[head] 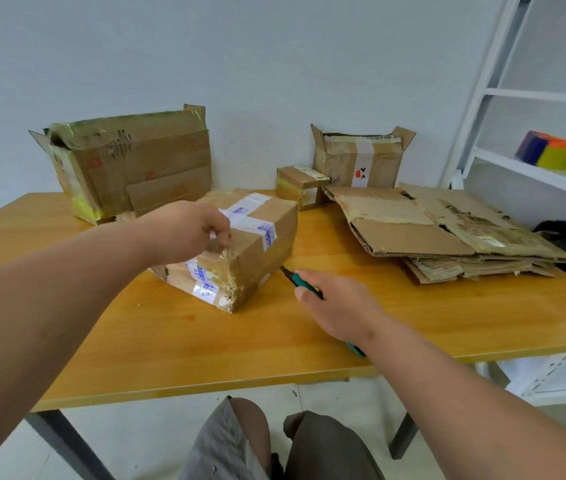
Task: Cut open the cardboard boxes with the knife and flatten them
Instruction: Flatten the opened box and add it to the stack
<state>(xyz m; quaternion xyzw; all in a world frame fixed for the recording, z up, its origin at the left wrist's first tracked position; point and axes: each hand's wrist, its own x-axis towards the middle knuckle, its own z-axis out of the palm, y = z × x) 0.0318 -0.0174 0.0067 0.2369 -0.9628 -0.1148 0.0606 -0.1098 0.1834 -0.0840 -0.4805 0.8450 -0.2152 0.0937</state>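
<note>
A taped cardboard box with white and blue printed tape sits in the middle of the yellow table. My left hand rests on top of it and pinches a strip of clear tape at its near edge. My right hand grips a green-handled knife just right of the box. The blade tip points at the box's lower right side, close to it; contact cannot be told.
A large open box stands at the back left. At the back centre a small closed box sits beside a medium open box. Flattened cardboard is stacked at the right. A white shelf unit stands beyond the table's right end.
</note>
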